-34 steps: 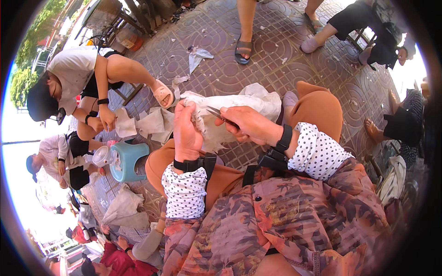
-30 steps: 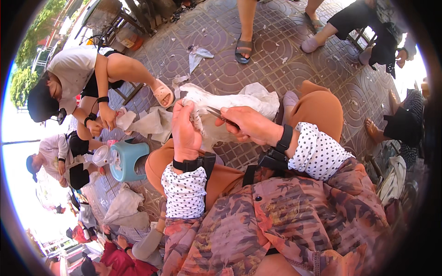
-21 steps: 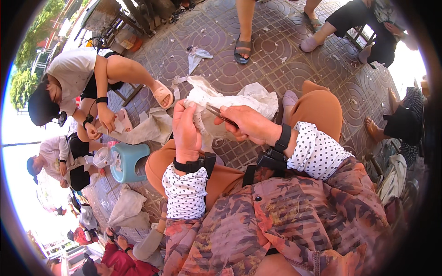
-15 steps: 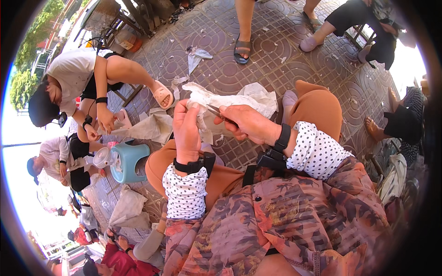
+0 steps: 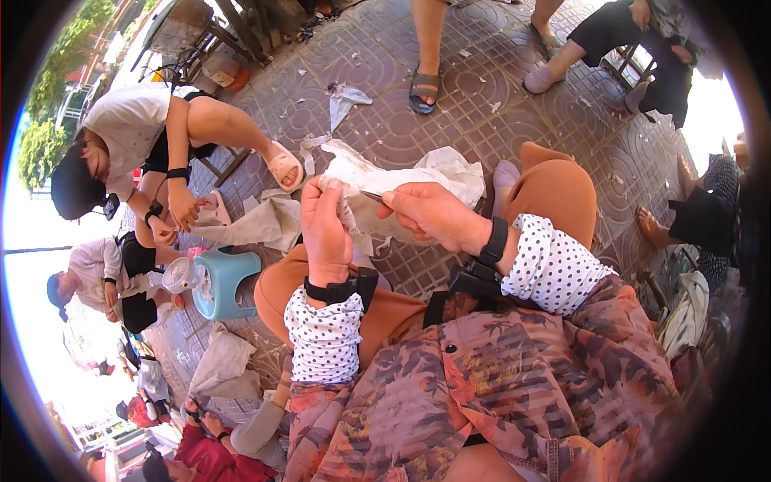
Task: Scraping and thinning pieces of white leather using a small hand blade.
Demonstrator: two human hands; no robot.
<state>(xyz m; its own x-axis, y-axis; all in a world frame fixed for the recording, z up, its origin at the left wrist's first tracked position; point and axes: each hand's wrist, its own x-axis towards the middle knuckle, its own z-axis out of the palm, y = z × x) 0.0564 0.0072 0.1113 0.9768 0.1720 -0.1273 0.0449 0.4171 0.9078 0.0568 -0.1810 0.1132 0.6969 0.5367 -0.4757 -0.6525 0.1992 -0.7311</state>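
Pinching a crumpled off-white cloth-like sheet (image 5: pixel 401 178) by its edge in the bare left hand (image 5: pixel 325 227) at ten o'clock, likely steadying it for the slim dark metallic tool (image 5: pixel 373 196) gripped in the bare right hand (image 5: pixel 436 217) at two, with loose folds toward twelve.

Matt, rumpled white cloth (image 5: pixel 401 180), dark metal tool (image 5: pixel 372 195), smooth plastic stool (image 5: pixel 230 277), rough paving (image 5: pixel 482 108)

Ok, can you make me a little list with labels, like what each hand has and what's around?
Left hand: pinching the white cloth
Right hand: holding a small dark tool, tip toward the cloth
Stool: blue, on the left
Fan: white, by the stool
Floor: patterned tiles
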